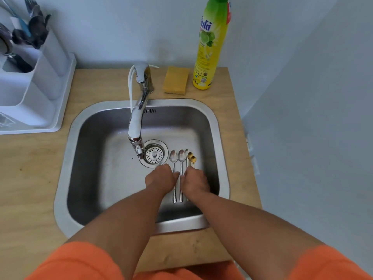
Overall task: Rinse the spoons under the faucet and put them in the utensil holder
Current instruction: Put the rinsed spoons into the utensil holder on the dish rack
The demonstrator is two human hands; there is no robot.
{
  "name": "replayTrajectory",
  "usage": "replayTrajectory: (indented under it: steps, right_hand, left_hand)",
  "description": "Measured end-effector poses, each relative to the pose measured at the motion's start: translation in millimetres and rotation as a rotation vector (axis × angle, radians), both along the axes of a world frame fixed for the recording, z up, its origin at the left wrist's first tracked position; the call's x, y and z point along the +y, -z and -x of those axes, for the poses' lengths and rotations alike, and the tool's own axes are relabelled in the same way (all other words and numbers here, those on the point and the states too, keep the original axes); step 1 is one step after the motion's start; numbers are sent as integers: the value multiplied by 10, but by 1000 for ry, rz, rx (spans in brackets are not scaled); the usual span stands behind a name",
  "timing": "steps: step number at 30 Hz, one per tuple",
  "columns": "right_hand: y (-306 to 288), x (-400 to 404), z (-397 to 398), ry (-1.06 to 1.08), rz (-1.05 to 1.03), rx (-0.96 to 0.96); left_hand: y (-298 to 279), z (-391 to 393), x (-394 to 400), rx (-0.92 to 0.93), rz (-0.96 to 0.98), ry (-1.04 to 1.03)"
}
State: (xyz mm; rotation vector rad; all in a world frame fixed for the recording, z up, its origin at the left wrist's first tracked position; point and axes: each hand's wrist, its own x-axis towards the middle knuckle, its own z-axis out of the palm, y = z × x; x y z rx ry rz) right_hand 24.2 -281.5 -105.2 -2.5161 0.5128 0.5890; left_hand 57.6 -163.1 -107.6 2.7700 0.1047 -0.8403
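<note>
Orange sleeves (80,263) fill the bottom edge, both forearms reaching into the sink (66,178). Left hand (159,179) and right hand (194,181) sit knuckles-up over the spoon handles, fingers curled down; whether they pinch anything, I cannot tell. Spoons (177,158) lie side by side on the basin floor, just right of the drain (154,154). Faucet (137,118) juts over the drain. Utensil holder (30,77) stands far left on the counter (30,178); sponge (175,80) and soap bottle (212,47) sit behind the sink.
</note>
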Motion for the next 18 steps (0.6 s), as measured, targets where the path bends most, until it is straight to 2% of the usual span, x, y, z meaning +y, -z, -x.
replayTrajectory:
  steps: [12, 18]
  right_hand:
    - [63, 79, -116, -48, 62, 31]
    - [64, 162, -201, -99, 110, 63]
  left_hand:
    - [1, 128, 136, 117, 34, -129]
    - [-148, 219, 685, -3, 25, -293]
